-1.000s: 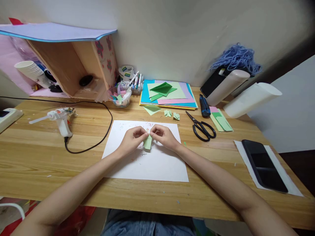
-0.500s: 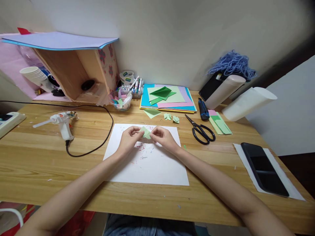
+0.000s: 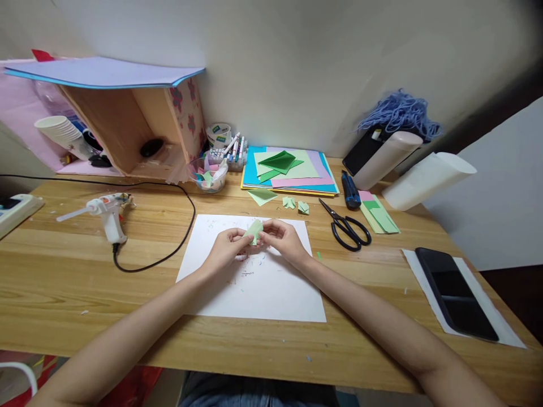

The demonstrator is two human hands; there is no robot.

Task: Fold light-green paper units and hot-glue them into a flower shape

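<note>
A small piece of light green folded paper [image 3: 253,230] is pinched between my two hands above a white sheet [image 3: 271,294] marked with coloured specks. My left hand [image 3: 229,247] grips its left side, thumb on top. On the right edge, the thumb and fingers of my right hand [image 3: 283,240] are closed. Just beyond the sheet lie a flat light green paper piece [image 3: 262,196] and two small folded green pieces, one at the left [image 3: 289,202] and one at the right [image 3: 303,207]. Black-handled scissors [image 3: 345,224] rest to the right.
A glue gun [image 3: 111,217] with its black cord lies at the left. Behind are an open box [image 3: 139,118], a cup of paper scraps [image 3: 209,176] and stacked coloured paper [image 3: 305,180]. A blue-black cutter [image 3: 351,190], white rolls [image 3: 428,178] and a phone [image 3: 456,291] are on the right.
The green paper has been turned in my fingers and now looks longer and more upright. My left hand has shifted slightly right and nearer to me.
</note>
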